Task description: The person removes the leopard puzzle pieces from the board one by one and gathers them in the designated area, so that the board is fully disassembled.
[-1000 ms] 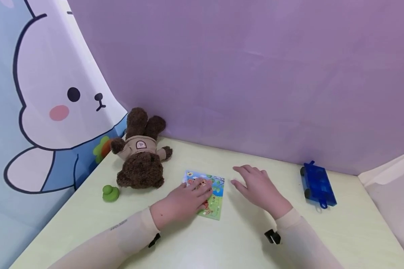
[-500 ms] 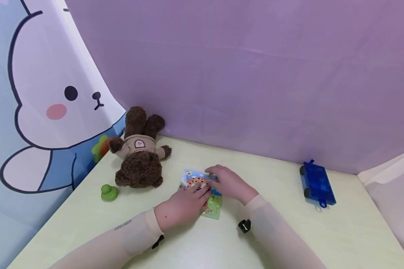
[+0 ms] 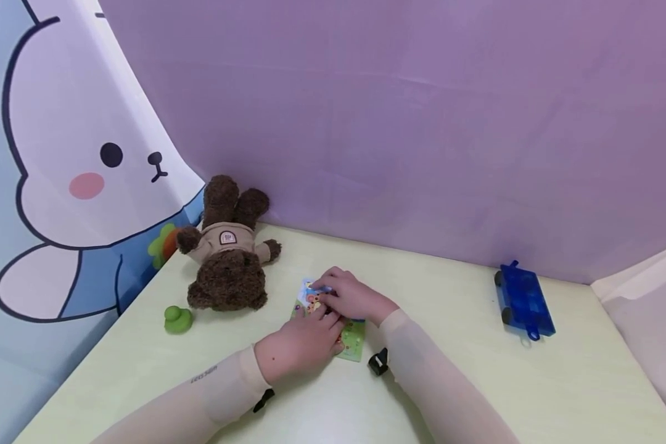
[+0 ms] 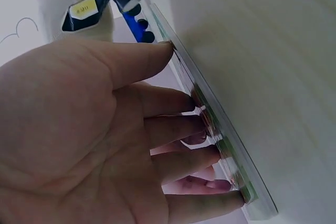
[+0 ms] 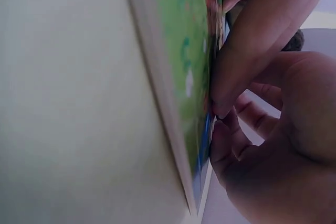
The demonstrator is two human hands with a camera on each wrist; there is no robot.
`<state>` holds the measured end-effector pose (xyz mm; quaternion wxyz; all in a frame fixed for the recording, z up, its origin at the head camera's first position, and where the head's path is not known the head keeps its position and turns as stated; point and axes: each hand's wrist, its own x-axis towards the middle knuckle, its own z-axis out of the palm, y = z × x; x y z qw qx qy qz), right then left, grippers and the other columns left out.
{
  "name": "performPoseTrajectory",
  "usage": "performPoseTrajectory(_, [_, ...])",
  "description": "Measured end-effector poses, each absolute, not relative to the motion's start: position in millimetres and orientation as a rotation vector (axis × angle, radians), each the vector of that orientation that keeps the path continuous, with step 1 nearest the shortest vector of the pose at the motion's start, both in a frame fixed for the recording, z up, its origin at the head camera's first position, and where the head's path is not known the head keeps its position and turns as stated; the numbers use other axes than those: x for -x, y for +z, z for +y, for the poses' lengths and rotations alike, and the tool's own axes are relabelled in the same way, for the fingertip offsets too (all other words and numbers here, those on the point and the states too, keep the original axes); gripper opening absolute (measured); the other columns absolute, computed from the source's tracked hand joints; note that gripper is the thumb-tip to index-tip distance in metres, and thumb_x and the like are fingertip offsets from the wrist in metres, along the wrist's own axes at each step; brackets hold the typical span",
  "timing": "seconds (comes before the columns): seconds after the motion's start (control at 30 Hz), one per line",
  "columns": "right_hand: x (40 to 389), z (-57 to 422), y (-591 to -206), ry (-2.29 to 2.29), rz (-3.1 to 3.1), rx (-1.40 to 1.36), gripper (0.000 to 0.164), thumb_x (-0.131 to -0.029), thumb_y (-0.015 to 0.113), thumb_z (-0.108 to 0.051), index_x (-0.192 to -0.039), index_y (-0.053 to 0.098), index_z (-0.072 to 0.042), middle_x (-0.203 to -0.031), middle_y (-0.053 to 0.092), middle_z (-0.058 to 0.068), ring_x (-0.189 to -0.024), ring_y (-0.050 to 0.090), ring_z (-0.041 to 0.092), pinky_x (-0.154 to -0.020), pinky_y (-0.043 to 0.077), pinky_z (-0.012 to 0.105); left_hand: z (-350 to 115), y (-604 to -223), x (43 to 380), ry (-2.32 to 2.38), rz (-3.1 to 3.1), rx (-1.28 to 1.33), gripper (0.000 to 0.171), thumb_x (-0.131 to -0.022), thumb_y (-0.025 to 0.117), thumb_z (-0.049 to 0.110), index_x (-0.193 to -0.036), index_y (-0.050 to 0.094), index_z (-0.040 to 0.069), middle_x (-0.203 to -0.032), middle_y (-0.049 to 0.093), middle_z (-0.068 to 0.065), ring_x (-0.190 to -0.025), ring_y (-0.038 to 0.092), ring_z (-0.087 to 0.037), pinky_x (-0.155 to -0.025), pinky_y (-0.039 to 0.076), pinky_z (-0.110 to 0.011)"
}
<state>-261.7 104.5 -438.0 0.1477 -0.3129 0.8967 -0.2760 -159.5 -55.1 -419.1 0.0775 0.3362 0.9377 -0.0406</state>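
Picture board under my fingertips: this small, brightly printed slab (image 3: 352, 339) lies flat on the table (image 3: 533, 382), its pale rim showing in the left wrist view. My left hand (image 3: 302, 345) rests on it with the fingers (image 4: 186, 163) nearly straight and spread apart, tips on the printed face, gripping nothing. I judge that wide spread is there to steady the board, sharing the pressure so it won't slide.

Just beyond those fingertips, my right hand (image 3: 355, 296) bends over the upper part of the board, thumb and fingers drawn narrow and low on the surface. Whether they pinch anything I can't tell; the two hands cover that spot. Coming in from the other side probably leaves the left hand free to brace.

Off to the left of my left fingers lies the brown teddy bear (image 3: 230, 280), head toward me and feet toward the wall; farther left sits the green duck (image 3: 177, 320). Well to the right of my right fingers is the blue wheeled toy (image 3: 526, 300). All three seem set aside to give my hands room. Beyond everything hangs the purple cloth (image 3: 394, 135).
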Motion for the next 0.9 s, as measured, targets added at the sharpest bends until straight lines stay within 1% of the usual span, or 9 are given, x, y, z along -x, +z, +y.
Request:
performPoseTrajectory(0.17, [268,101,-435,-0.758,2.557,0.872,0.038,-0.112,0.055,-0.024,-0.148,0.062,-0.018,-0.145,0.054,0.010,-0.131,0.053,0.029,-0.114,0.049,0.050,-54,-419,161,-0.114,2.815,-1.025,0.059,-0.113,0.049,0.043,-0.163,0.046,0.012,-0.170,0.045,-0.005,-0.159,0.042,-0.029,-0.116,0.052,-0.066])
performPoseTrajectory(0.37, [270,96,-430,-0.763,2.537,0.838,0.034,-0.109,0.062,-0.028,-0.142,0.063,-0.020,-0.137,0.055,0.008,-0.123,0.057,0.025,-0.112,0.050,0.048,-53,-416,160,-0.117,2.813,-1.001,0.059,-0.113,0.051,0.042,-0.163,0.045,0.014,-0.171,0.044,-0.002,-0.157,0.044,-0.028,-0.115,0.052,-0.066])
performPoseTrajectory(0.53, [271,92,-427,-0.729,2.533,0.828,0.032,-0.108,0.064,-0.032,-0.139,0.062,-0.021,-0.132,0.055,0.006,-0.114,0.060,0.021,-0.108,0.053,0.045,-54,-415,159,-0.127,2.817,-1.003,0.059,-0.112,0.052,0.042,-0.164,0.045,0.014,-0.171,0.044,-0.002,-0.156,0.045,-0.028,-0.115,0.052,-0.066])
performPoseTrajectory(0.73, [277,85,-426,-0.673,2.532,0.841,0.031,-0.108,0.064,-0.033,-0.134,0.059,-0.018,-0.128,0.057,0.008,-0.112,0.059,0.022,-0.105,0.053,0.043,-55,-415,159,-0.161,2.825,-1.011,0.059,-0.112,0.051,0.043,-0.164,0.045,0.015,-0.171,0.045,-0.002,-0.156,0.046,-0.028,-0.114,0.053,-0.065])
performPoseTrajectory(0.9, [280,80,-424,-0.675,2.497,0.847,0.030,-0.107,0.064,-0.029,-0.131,0.058,-0.013,-0.126,0.057,0.010,-0.110,0.056,0.023,-0.103,0.051,0.044,-55,-416,160,-0.178,2.817,-1.007,0.060,-0.113,0.050,0.044,-0.165,0.043,0.015,-0.174,0.041,-0.002,-0.158,0.043,-0.028,-0.115,0.053,-0.064])
